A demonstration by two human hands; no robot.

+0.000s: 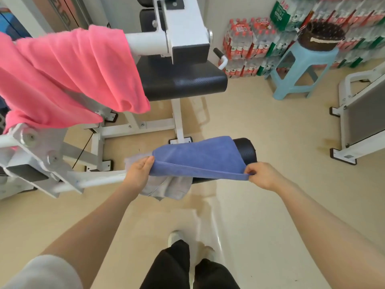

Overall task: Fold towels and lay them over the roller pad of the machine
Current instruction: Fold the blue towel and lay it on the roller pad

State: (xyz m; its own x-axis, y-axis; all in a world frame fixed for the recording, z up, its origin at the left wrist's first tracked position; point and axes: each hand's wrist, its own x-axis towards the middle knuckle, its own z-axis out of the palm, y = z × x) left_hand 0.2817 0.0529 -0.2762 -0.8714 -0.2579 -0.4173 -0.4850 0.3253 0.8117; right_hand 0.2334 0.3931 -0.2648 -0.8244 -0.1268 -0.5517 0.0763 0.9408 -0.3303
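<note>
Beige flooring (260, 142) fills most of my view, with stacked packs of bottled water (245, 46) against the far wall and a light blue stool (300, 65) beside them. Largest in front of me is the white exercise machine (179, 24) with its black seat (183, 80); a pink towel (68, 80) is draped over its upper arm at my left. Lower and nearer sits the black roller pad (246, 150), and the blue towel (198, 157) lies folded across it, covering all but the pad's right end. A grey towel (166, 186) hangs underneath the blue one, on the pad's left part, its lower edge dangling loose. I see my left hand (138, 171) gripping the blue towel's near left corner, thumb on top, and my right hand (261, 174) pinching the near right corner between thumb and fingertips. The near edge is held taut and lifted slightly off the pad, so I judge the towel is being settled into place, not yet released. What worries me is balance: more cloth seems to lie on the near side, and if I let go unevenly it could slide off the round pad toward me. Tugging too hard could also drag the grey towel beneath it out of position or pull it down to the floor.
</note>
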